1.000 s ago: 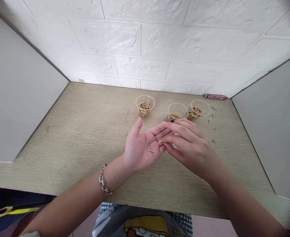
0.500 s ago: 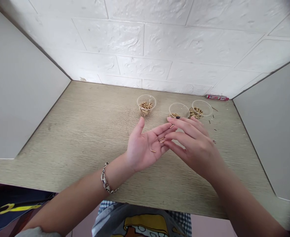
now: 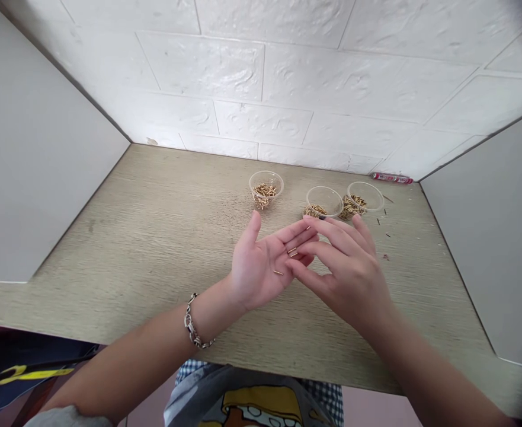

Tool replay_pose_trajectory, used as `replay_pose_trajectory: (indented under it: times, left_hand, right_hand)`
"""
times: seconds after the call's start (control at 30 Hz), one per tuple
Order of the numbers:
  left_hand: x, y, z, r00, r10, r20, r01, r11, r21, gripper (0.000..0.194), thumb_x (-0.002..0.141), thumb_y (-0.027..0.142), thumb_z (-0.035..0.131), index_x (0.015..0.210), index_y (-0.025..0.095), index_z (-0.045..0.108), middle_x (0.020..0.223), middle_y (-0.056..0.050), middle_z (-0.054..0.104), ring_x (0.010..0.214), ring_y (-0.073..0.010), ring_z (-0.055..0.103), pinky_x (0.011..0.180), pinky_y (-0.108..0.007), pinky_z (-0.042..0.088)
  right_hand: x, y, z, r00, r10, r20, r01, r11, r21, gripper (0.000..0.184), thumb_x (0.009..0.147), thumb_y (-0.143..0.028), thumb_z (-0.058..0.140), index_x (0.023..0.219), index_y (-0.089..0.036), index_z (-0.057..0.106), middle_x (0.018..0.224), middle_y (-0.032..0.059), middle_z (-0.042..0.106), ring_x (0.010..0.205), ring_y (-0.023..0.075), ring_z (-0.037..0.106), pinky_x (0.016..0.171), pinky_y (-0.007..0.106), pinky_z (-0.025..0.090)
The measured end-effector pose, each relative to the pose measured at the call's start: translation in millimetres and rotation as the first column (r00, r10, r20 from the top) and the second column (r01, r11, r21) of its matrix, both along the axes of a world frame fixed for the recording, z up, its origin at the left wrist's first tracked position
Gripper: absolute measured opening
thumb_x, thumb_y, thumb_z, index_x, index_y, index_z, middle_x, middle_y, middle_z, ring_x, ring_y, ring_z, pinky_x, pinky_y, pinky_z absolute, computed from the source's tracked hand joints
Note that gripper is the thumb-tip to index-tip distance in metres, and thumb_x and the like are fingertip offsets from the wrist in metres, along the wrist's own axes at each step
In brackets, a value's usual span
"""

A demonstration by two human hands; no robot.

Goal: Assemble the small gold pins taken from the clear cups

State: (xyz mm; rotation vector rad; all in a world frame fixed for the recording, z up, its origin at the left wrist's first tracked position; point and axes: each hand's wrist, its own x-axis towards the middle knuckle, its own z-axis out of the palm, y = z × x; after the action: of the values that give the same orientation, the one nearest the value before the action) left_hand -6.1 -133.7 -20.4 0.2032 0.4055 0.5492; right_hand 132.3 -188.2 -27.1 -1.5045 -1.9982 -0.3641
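Cradling a few metal pins [image 3: 278, 273], the open left hand [image 3: 255, 276] is meeting the loose-fingered right hand [image 3: 352, 264], while upper-centre cups [image 3: 266, 172] are holding many more.

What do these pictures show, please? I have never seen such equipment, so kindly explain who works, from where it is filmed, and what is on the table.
No machine here: a person works bare-handed, and one camera worn on the head looks forward and down. On the wooden table stand three clear plastic cups with small brass-coloured pins inside. A red-and-white tube lies by the wall. The left hand, palm up, carries a few loose pins. The right hand reaches over it, thumb and index finger apart; whether its fingertips touch a pin, I cannot tell.
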Motion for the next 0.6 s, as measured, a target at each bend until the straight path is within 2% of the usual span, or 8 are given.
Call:
replay_pose_trajectory:
  times: [0.23, 0.47, 0.6]
  left_hand:
    - [2, -1, 1.2, 0.999, 0.03, -0.022, -0.03, 0.999, -0.018, 0.082, 0.086, 0.065, 0.017, 0.13, 0.001, 0.045, 0.134, -0.019, 0.047, 0.124, -0.0231, 0.041, 0.09, -0.025, 0.04]
    - [0, 3, -0.3, 0.998, 0.058, 0.01, -0.058, 0.998, -0.038, 0.081, 0.085, 0.065, 0.021, 0.131, 0.002, 0.043, 0.133, -0.019, 0.048, 0.124, -0.0241, 0.042, 0.085, -0.025, 0.042]
    - [0, 5, 0.7, 0.997, 0.067, 0.023, -0.066, 0.997, -0.036, 0.081, 0.085, 0.066, 0.021, 0.131, 0.002, 0.043, 0.128, -0.018, 0.052, 0.124, -0.0232, 0.042, 0.081, -0.025, 0.043]
  right_hand:
    - [-12, -3, -1.1, 0.994, -0.106, -0.02, 0.107, 0.994, 0.01, 0.016, 0.079, -0.03, 0.062, 0.067, -0.019, 0.062, 0.109, 0.0071, 0.067, 0.098, 0.0257, 0.062, 0.104, 0.05, 0.032]
    - [-2, -3, 3.7, 0.993, -0.013, -0.116, 0.003, 0.996, -0.087, 0.01, 0.081, -0.024, 0.06, 0.073, -0.021, 0.065, 0.114, 0.0054, 0.064, 0.099, 0.0232, 0.062, 0.104, 0.053, 0.029]
    - [6, -2, 3.3, 0.996, 0.042, -0.079, -0.046, 0.997, -0.062, 0.013, 0.084, -0.025, 0.058, 0.074, -0.021, 0.065, 0.117, 0.0069, 0.063, 0.103, 0.0233, 0.06, 0.106, 0.053, 0.027]
